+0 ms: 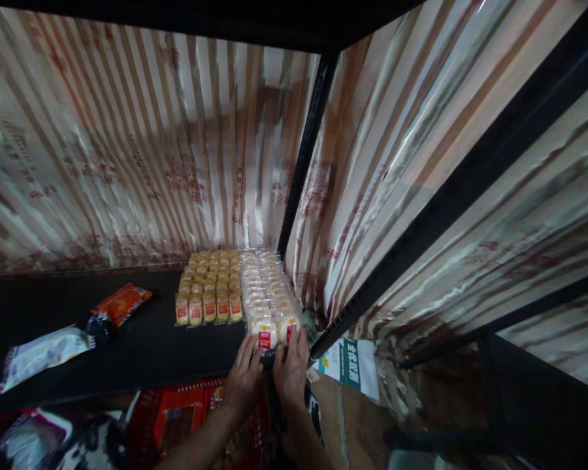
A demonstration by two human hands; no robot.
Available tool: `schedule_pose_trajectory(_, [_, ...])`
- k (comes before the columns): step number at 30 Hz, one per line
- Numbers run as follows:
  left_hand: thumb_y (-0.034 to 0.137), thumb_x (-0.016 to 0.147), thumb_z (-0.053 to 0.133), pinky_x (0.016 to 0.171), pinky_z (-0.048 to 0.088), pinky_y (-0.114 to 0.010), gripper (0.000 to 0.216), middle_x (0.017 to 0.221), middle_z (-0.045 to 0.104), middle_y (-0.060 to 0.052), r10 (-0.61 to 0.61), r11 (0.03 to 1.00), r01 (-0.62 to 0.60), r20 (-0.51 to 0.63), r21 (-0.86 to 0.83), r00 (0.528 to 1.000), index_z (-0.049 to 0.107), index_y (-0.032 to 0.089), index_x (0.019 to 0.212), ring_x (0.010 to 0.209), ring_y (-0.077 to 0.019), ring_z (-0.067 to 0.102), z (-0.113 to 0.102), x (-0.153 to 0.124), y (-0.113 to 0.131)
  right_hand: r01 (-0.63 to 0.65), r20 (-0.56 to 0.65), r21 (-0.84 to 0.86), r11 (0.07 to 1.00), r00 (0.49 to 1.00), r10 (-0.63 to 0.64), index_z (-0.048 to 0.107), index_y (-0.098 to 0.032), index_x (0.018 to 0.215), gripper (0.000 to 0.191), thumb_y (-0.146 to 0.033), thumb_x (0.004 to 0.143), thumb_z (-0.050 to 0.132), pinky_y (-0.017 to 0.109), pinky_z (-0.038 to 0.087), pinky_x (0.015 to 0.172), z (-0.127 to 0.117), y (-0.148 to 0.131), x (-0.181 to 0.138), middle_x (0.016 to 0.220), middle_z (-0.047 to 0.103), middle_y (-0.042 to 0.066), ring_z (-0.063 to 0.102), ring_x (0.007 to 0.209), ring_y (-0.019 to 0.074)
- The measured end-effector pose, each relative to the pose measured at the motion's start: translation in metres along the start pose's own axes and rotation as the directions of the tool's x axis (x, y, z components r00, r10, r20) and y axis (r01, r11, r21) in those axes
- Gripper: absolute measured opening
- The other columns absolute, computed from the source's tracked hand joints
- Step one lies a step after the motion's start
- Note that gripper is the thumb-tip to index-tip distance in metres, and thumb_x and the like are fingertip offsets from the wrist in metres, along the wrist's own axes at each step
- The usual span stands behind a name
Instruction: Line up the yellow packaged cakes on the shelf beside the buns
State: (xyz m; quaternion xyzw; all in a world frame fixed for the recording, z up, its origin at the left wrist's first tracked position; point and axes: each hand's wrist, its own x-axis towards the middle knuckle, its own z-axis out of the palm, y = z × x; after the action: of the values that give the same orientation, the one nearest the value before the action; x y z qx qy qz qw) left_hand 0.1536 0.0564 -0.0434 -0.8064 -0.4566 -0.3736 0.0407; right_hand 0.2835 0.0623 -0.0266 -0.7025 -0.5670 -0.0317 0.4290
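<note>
Two rows of clear-wrapped round white pastries [263,331] stand packed on a black shelf [151,365], running back to the corner post. Red and yellow labels mark the front ones. My left hand [245,378] touches the lower edge of the front pack in the left row, fingers stretched forward. Against the front pack of the right row [287,326] lie the fingers of my right hand [293,372], extended and slightly apart. Neither hand is wrapped round a pack. Left of these rows sits a block of small yellow wrapped cakes [209,307] with red labels.
On the shelf's left lie an orange packet [120,304] and a white-and-blue bag [46,356]. A red plastic basket [149,418] stands below the shelf edge. A black metal post [306,156] and striped plastic sheeting [142,143] bound the shelf. A printed green-and-white bag [353,367] lies lower right.
</note>
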Motion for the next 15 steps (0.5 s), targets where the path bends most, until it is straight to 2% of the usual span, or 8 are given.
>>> schedule_pose_trajectory(4, [0.017,0.092,0.034,0.097,0.048,-0.036,0.036,0.133,0.049,-0.013,0.075,0.996,-0.073,-0.044,0.051,0.996,0.048,0.014,0.125,0.133,-0.0215,0.032,0.000,0.004,-0.004,0.046,0.012,-0.087,0.995,0.999,-0.045,0.038,0.001,0.133,0.054,-0.030,0.089,0.032,0.052,0.031,0.102,-0.002,0.001,-0.006,0.141,0.032,0.025,0.023,0.133,0.0323])
schedule_pose_trajectory(10, [0.017,0.093,0.032,0.097,0.048,-0.037,0.040,0.132,0.052,-0.011,0.125,0.990,-0.127,0.030,0.063,0.992,0.041,0.014,0.132,0.131,-0.0203,0.037,0.000,0.006,-0.007,0.078,0.042,-0.140,0.987,0.996,-0.073,0.037,0.005,0.133,0.056,-0.028,0.088,0.031,0.049,0.034,0.102,-0.001,0.001,-0.007,0.139,0.035,0.027,0.024,0.133,0.0308])
schedule_pose_trajectory(15, [0.015,0.092,0.034,0.097,0.048,-0.036,0.042,0.131,0.053,-0.010,0.168,0.983,-0.169,0.024,0.065,0.986,0.041,0.015,0.133,0.130,-0.0200,0.038,0.000,0.009,-0.013,0.093,0.044,-0.125,0.988,0.995,-0.088,0.040,0.004,0.131,0.053,-0.025,0.088,0.032,0.047,0.034,0.101,-0.003,0.002,-0.005,0.139,0.037,0.026,0.027,0.132,0.0301])
